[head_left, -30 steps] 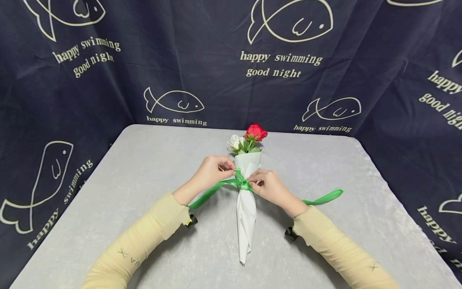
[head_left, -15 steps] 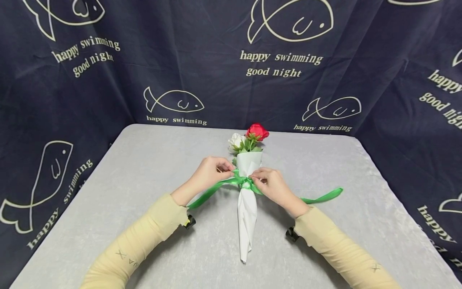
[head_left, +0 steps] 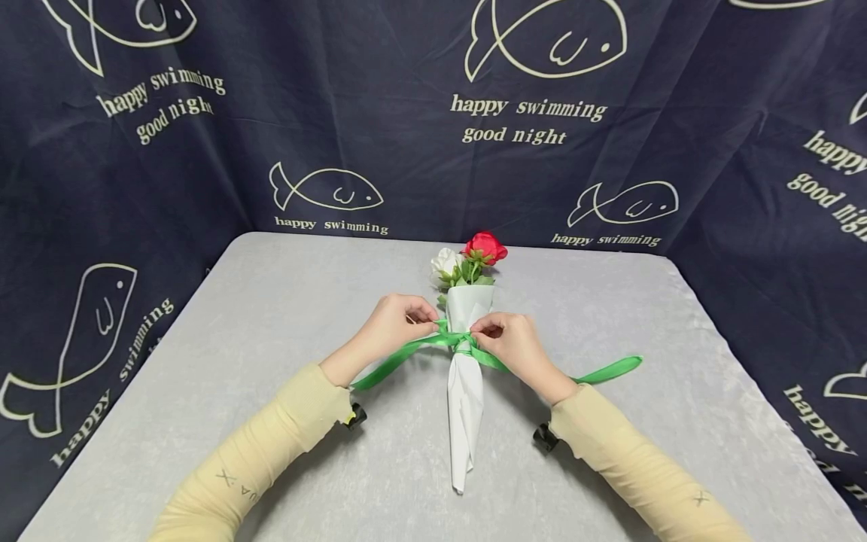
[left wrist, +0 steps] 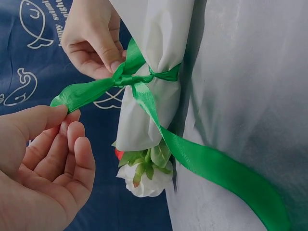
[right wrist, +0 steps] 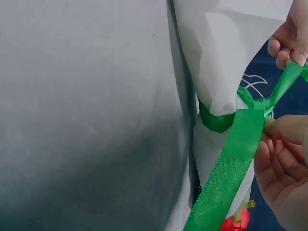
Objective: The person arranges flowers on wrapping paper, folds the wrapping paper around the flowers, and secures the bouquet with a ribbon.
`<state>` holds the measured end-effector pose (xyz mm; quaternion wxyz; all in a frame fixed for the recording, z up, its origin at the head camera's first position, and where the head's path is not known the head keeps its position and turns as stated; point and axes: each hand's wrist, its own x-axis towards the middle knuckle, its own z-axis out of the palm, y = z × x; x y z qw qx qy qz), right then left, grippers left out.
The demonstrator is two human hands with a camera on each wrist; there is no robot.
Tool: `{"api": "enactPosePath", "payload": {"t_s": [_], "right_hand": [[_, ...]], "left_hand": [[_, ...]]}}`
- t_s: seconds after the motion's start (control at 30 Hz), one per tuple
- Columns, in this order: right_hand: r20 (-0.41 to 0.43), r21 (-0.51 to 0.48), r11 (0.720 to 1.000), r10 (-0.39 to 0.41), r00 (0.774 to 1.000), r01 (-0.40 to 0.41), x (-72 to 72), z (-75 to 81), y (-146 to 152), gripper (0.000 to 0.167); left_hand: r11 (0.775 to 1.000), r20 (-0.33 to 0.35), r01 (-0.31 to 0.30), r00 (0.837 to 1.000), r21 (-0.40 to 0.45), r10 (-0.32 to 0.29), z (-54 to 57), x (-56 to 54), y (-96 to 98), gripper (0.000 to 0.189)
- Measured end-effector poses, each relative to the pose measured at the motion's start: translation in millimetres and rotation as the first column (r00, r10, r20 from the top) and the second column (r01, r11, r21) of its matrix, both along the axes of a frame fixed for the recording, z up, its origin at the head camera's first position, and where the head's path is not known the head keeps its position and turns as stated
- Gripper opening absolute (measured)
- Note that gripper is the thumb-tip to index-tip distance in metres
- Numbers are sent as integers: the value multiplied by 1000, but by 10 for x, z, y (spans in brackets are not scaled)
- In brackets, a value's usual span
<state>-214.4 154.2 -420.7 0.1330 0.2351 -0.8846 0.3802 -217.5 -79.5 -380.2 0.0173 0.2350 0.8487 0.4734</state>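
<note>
A bouquet lies on the table, a red rose [head_left: 485, 248] and a white rose [head_left: 445, 265] with green leaves in white wrapping paper [head_left: 466, 391]. Round the paper's narrow waist runs a green ribbon [left wrist: 202, 156], knotted at the front, with loose tails to both sides. My left hand [head_left: 401, 324] pinches a ribbon loop or end left of the knot between thumb and forefinger. Close against the knot's right side, my right hand [head_left: 515, 340] pinches ribbon with thumb and forefinger. In the right wrist view a wide ribbon tail hangs past the right fingertips [right wrist: 272, 127].
The grey cloth-covered table [head_left: 305, 301] stretches around the bouquet. A dark blue curtain [head_left: 420, 150] with fish drawings and lettering hangs behind and at the sides. Small black wrist cameras [head_left: 546, 436] sit beneath both sleeves.
My right hand has shifted slightly up against the knot, and the ribbon piece at my left fingers lies lower and flatter. The bouquet has moved slightly to the right.
</note>
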Motion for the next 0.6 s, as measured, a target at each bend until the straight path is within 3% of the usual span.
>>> {"api": "enactPosePath", "payload": {"t_s": [0.2,0.4,0.6], "right_hand": [[116,-9,1000,26,993,-25,-18,15,26,11],[126,79,995,55,991,-66,-1,35,46,7],[184,93,994,42,982,-60,-2,36,49,6]], "left_hand": [[1000,-6,-7,1000,-18,7,-7,-6,-19,5],[1000,7,-9,1000,-25,9,-2,-1,-25,5],[1000,-4,-8,1000,-29,8,-7,4,-32,5]]}}
